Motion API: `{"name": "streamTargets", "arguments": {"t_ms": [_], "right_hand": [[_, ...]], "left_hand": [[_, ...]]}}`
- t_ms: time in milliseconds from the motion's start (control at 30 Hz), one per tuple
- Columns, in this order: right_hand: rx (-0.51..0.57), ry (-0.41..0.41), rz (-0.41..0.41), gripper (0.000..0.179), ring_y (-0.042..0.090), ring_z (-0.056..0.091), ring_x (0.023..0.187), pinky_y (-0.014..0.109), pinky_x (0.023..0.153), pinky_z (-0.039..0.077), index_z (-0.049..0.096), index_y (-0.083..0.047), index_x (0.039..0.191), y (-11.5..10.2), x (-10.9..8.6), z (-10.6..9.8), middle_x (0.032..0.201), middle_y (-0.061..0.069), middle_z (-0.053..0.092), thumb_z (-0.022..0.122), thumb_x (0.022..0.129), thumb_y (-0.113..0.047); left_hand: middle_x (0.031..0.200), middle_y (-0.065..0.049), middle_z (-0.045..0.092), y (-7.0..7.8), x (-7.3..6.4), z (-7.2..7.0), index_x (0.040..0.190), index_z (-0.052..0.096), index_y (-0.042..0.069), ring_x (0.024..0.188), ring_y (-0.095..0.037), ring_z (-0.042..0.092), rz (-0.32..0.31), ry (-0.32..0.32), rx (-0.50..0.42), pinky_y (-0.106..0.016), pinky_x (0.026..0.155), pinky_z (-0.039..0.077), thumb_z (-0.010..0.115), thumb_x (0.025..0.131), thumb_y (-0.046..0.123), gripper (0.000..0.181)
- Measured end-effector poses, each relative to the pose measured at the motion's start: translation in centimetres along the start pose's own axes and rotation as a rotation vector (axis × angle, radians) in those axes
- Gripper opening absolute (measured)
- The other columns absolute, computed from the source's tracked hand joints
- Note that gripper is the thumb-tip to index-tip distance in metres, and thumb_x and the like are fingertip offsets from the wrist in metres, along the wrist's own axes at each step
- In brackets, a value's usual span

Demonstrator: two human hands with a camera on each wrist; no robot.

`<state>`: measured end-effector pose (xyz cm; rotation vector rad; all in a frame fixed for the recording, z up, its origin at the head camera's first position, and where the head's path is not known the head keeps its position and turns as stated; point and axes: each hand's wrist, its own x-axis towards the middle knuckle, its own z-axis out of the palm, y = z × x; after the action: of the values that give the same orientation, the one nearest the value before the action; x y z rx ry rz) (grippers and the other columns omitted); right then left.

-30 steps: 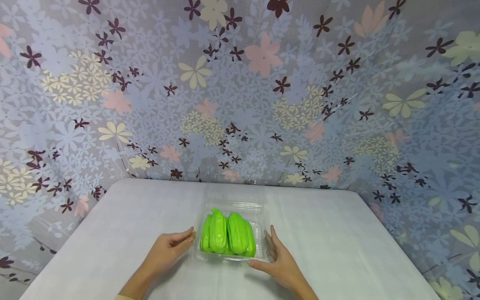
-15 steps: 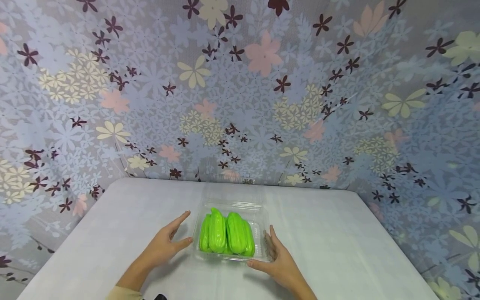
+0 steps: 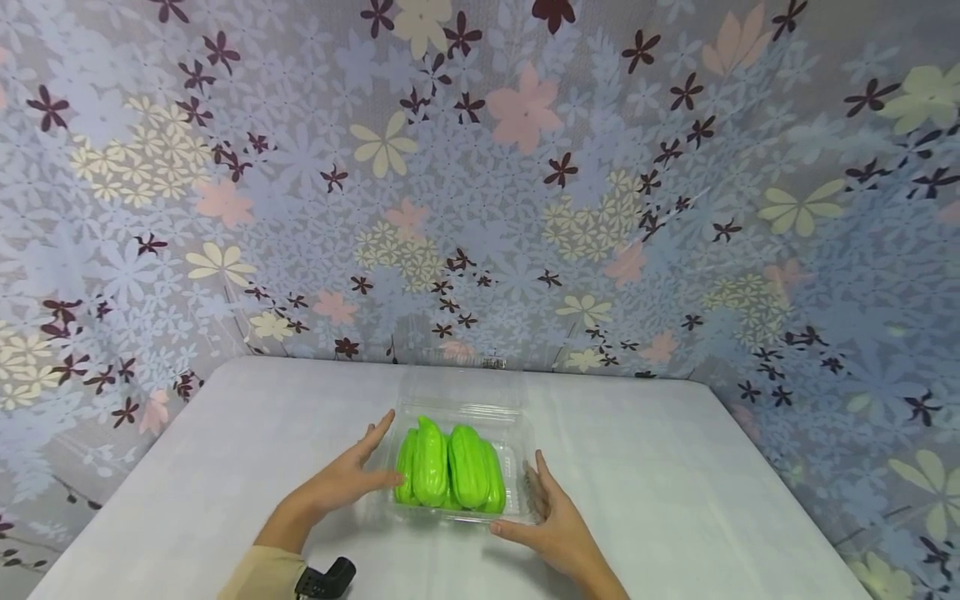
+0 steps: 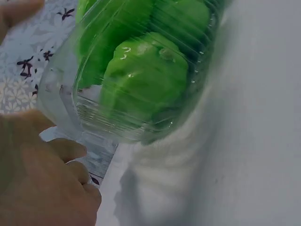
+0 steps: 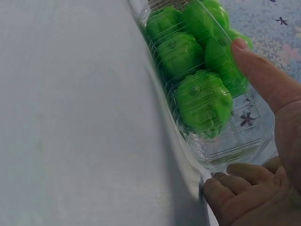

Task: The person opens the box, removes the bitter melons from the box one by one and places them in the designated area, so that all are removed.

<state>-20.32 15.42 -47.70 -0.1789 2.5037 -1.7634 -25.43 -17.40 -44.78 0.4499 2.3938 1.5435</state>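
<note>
- A clear, rectangular, ridged plastic container (image 3: 517, 492) sits near the middle of the worktop (image 3: 652, 483), which is covered in white cloth, between the two hands.
- Inside it lie glossy, bright-green, elongated, ribbed vegetables (image 3: 431, 467); the right wrist view shows at least five, some on top of others, with a bare strip at the container's right end.
- A transparent plastic lid flap (image 3: 461, 385) reaches back from the container's far edge, a small printed barcode label (image 3: 493, 363) near its end.
- The left hand (image 3: 341, 479) is spread wide at the container's left side, thumb towards the near-left corner and the index finger pointing along the side; whether it touches the plastic cannot be told.
- The right hand (image 3: 558, 523) is likewise wide at the right side, its thumb at the near-right corner and its fingers beside the right wall; contact is unclear.
- A beige sleeve (image 3: 262, 575) covers the left forearm, with a black device (image 3: 330, 578) at the wrist.
- A blue-grey floral-patterned backdrop (image 3: 480, 183) rises behind the worktop.
</note>
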Motion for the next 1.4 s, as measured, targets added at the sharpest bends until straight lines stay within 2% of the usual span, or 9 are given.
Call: {"name": "streamTargets", "arguments": {"t_ms": [167, 300, 500, 700, 967, 1200, 1400], "right_hand": [[-0.019, -0.001, 0.001, 0.128, 0.044, 0.028, 0.144, 0.049, 0.113, 0.030, 0.005, -0.004, 0.162, 0.1, 0.1, 0.1, 0.160, 0.025, 0.025, 0.092, 0.073, -0.035], [-0.030, 0.024, 0.008, 0.128, 0.045, 0.032, 0.142, 0.050, 0.111, 0.034, 0.007, -0.005, 0.162, 0.0, 0.0, 0.1, 0.160, 0.025, 0.027, 0.093, 0.072, -0.035], [-0.052, 0.061, 0.020, 0.127, 0.048, 0.037, 0.138, 0.052, 0.106, 0.041, 0.011, -0.006, 0.162, -0.5, -0.2, 0.2, 0.161, 0.024, 0.025, 0.094, 0.071, -0.035], [-0.099, 0.156, 0.044, 0.117, 0.047, 0.041, 0.137, 0.054, 0.106, 0.043, 0.024, -0.009, 0.160, -1.4, -0.4, -0.5, 0.161, 0.021, 0.026, 0.092, 0.071, -0.041], [-0.118, 0.234, 0.023, 0.094, 0.040, 0.043, 0.137, 0.053, 0.107, 0.042, 0.045, -0.011, 0.150, -3.8, -0.4, -2.0, 0.153, 0.014, 0.044, 0.090, 0.074, -0.044], [-0.156, 0.251, -0.020, 0.087, 0.034, 0.053, 0.131, 0.049, 0.103, 0.047, 0.054, -0.012, 0.144, -6.5, 0.2, -2.8, 0.144, 0.012, 0.055, 0.089, 0.073, -0.047], [-0.047, 0.210, -0.004, 0.082, 0.036, 0.056, 0.128, 0.051, 0.094, 0.053, 0.056, -0.017, 0.143, -8.1, 0.5, -2.4, 0.145, 0.011, 0.054, 0.091, 0.073, -0.040]], "left_hand": [[0.166, -0.017, -0.009, -0.6, 0.1, 0.2, 0.164, 0.003, 0.022, 0.149, -0.042, -0.013, 0.010, -0.048, 0.020, -0.076, 0.107, -0.002, 0.091, 0.074, 0.030, 0.126], [0.165, -0.020, -0.012, -1.1, 0.2, 0.5, 0.164, 0.001, 0.021, 0.148, -0.044, -0.014, 0.002, -0.062, 0.020, -0.074, 0.108, -0.002, 0.094, 0.069, 0.027, 0.134], [0.164, -0.024, -0.011, -1.4, 0.5, 0.8, 0.164, -0.002, 0.021, 0.148, -0.044, -0.011, -0.001, -0.050, 0.029, -0.072, 0.110, 0.001, 0.094, 0.069, 0.028, 0.135], [0.165, -0.022, -0.011, -1.3, 0.4, 1.0, 0.163, -0.004, 0.024, 0.148, -0.045, -0.012, -0.022, -0.046, 0.032, -0.073, 0.110, 0.001, 0.094, 0.070, 0.031, 0.135], [0.165, -0.018, -0.012, -1.1, 0.4, 0.8, 0.163, -0.004, 0.020, 0.148, -0.044, -0.015, -0.017, -0.053, 0.038, -0.073, 0.110, -0.001, 0.094, 0.070, 0.031, 0.136], [0.165, -0.016, -0.016, -1.2, 0.4, 0.8, 0.163, -0.006, 0.018, 0.147, -0.042, -0.018, 0.011, -0.057, 0.059, -0.071, 0.111, -0.004, 0.093, 0.071, 0.033, 0.136], [0.165, -0.017, -0.016, -1.2, 0.4, 0.6, 0.163, -0.005, 0.016, 0.147, -0.042, -0.019, 0.021, -0.050, 0.081, -0.070, 0.111, -0.004, 0.094, 0.070, 0.033, 0.136]]}}
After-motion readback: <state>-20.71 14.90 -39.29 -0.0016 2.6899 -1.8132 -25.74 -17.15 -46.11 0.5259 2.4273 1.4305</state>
